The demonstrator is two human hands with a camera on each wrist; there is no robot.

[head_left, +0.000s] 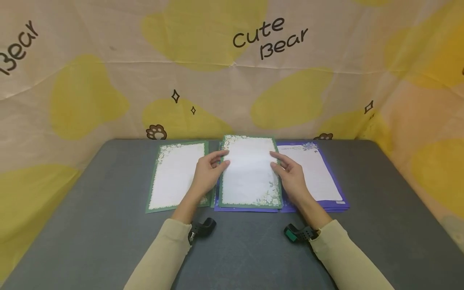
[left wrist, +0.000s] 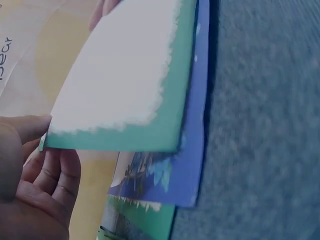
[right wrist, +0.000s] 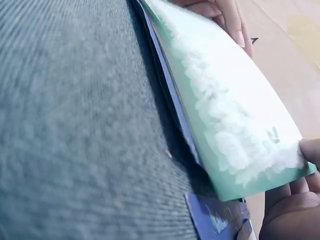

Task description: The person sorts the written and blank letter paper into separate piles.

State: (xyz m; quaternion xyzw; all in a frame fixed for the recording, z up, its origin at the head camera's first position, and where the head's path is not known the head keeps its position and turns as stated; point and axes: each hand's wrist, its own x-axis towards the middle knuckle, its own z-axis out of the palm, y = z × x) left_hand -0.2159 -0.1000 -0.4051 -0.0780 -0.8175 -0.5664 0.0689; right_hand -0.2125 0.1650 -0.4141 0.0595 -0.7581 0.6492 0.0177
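Both hands hold one sheet of green-bordered stationery paper (head_left: 250,173), with white flowers along its border, over the middle of the table. At its left edge the left hand (head_left: 208,171) pinches it, thumb on the face and fingers beneath, as the left wrist view shows. The right hand (head_left: 291,175) grips the opposite edge the same way. Beneath the held sheet, purple-bordered paper (left wrist: 192,185) shows along the near side. Another green-bordered sheet (head_left: 177,173) lies by the left hand, and a stack of purple-bordered sheets (head_left: 308,173) lies partly under the right hand.
The papers lie on a dark grey table (head_left: 246,249). Behind it hangs a cream and yellow cloth (head_left: 203,80) with printed words. A dark strap with a camera sits on each wrist.
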